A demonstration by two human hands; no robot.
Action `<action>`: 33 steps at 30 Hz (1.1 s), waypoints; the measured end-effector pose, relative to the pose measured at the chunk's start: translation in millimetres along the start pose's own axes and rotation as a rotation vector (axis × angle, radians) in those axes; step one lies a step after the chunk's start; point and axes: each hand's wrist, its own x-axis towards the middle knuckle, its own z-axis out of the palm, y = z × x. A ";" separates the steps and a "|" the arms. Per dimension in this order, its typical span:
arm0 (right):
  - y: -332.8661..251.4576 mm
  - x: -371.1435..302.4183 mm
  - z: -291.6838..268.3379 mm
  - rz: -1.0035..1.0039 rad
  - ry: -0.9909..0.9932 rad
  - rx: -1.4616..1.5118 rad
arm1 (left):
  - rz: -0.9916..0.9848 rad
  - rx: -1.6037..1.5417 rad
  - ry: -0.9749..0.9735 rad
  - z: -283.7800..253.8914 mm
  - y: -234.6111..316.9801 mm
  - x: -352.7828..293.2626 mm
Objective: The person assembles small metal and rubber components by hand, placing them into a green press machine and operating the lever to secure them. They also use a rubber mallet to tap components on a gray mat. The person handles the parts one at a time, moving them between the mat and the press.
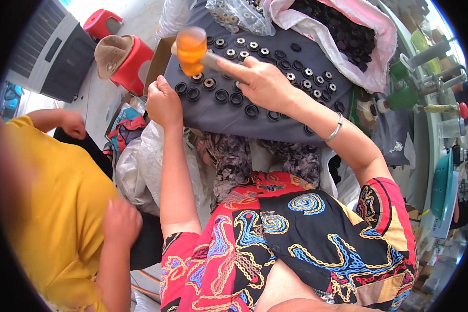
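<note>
One orange, translucent-headed mallet (191, 52) is extending leftward and slightly away along its pale, straight handle (211, 61) from the bare right hand (268, 86) I am watching grasp it, its head hovering beyond and right of the clenched left hand (164, 102), though I cannot tell whether that fist is holding anything.

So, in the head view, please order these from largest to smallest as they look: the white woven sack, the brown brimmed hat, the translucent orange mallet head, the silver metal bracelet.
1. White woven sack
2. Brown brimmed hat and translucent orange mallet head: too alike to rank
3. Silver bracelet
</note>
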 end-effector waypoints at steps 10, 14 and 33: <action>-5.4 -1.5 4.6 0.065 -0.047 0.064 | 0.001 0.028 -0.026 -1.6 -3.6 2.4; -16.1 -19.2 -25.0 0.085 0.034 0.101 | 0.009 0.035 -0.015 -0.9 -1.3 0.9; -6.2 -38.1 -12.3 0.061 -0.032 0.036 | 0.031 0.072 0.006 1.4 -3.0 3.9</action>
